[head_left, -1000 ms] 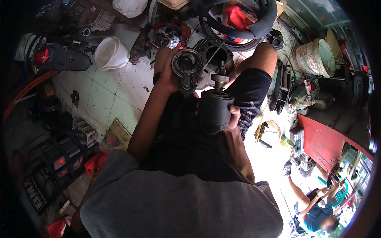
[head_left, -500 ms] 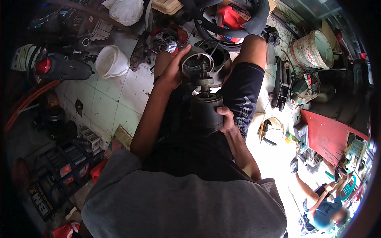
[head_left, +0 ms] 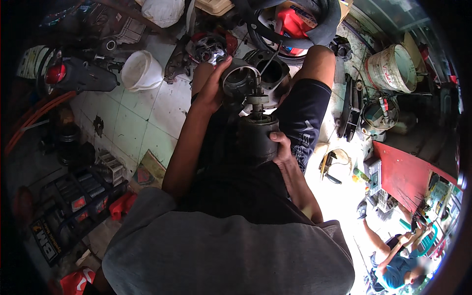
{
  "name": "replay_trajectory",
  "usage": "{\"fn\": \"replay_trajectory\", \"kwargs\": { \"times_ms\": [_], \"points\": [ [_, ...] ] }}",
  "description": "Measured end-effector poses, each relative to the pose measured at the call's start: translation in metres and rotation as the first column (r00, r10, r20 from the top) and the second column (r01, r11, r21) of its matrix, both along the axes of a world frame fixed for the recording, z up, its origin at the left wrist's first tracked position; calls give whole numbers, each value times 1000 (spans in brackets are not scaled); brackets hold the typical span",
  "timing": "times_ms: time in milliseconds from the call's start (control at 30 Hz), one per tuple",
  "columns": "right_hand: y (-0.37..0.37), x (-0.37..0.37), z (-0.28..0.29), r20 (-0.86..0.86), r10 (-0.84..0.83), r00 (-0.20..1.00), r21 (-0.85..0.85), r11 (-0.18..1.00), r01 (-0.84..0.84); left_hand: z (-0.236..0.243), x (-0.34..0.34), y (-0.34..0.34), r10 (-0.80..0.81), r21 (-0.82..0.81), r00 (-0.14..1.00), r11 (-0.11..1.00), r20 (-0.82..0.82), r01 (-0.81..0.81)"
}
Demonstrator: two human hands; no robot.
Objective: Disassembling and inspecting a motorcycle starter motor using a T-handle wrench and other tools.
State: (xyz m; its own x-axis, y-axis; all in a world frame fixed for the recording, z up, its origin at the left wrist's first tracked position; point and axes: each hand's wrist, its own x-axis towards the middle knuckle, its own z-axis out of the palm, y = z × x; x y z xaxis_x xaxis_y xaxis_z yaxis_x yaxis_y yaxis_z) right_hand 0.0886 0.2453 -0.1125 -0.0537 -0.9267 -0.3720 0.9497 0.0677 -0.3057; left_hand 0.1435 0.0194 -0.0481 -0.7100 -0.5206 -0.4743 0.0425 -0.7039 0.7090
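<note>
My left hand (head_left: pixel 213 88) grips a round dark metal part (head_left: pixel 235 81) with a ringed, hollow face. My right hand (head_left: pixel 280 145) is closed round a dark cylindrical metal part (head_left: pixel 255 142). A stepped shaft with a lighter collar (head_left: pixel 257 100) rises from that cylinder's top and overlaps the round part, so I cannot tell whether they touch. Behind both, between my knees, stands a larger bored metal casting (head_left: pixel 273 72) with a thin rod standing up at its top.
A white bucket (head_left: pixel 141 71), engine parts, a tire (head_left: pixel 319 37) with a red container inside, and a paint pail (head_left: pixel 388 69) surround me. A battery crate (head_left: pixel 73 201) lies lower left, a red panel (head_left: pixel 398 172) right. A co-worker (head_left: pixel 393 265) sits lower right holding something dark.
The cylinder and shaft in my right hand have moved up and leftward. The round part in my left hand has tilted and shifted right, bringing the two close together in view.
</note>
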Motion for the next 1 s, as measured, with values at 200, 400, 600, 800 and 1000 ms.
{"fn": "replay_trajectory", "kwargs": {
  "times_ms": [200,400,600,800,1000],
  "points": [
    [-2,-9,24,-47,-39,998,3,999,39,-18,9,-9,23,42,999,999,27,-24],
    [-5,-2,21,5,-95,995,-128,987,95,-26,25,-17,90,-91,996,992,13,-88],
    [8,4,21,78,-96,992,-27,995,99,-9,19,-1,118,40,990,992,75,-121],
    [15,16,31,325,-149,934,-41,984,171,2,14,5,102,-27,960,995,261,-98],
    [40,29,33,387,-300,872,99,953,285,-13,1,-4,172,-52,955,985,243,-164]
  ]
}}
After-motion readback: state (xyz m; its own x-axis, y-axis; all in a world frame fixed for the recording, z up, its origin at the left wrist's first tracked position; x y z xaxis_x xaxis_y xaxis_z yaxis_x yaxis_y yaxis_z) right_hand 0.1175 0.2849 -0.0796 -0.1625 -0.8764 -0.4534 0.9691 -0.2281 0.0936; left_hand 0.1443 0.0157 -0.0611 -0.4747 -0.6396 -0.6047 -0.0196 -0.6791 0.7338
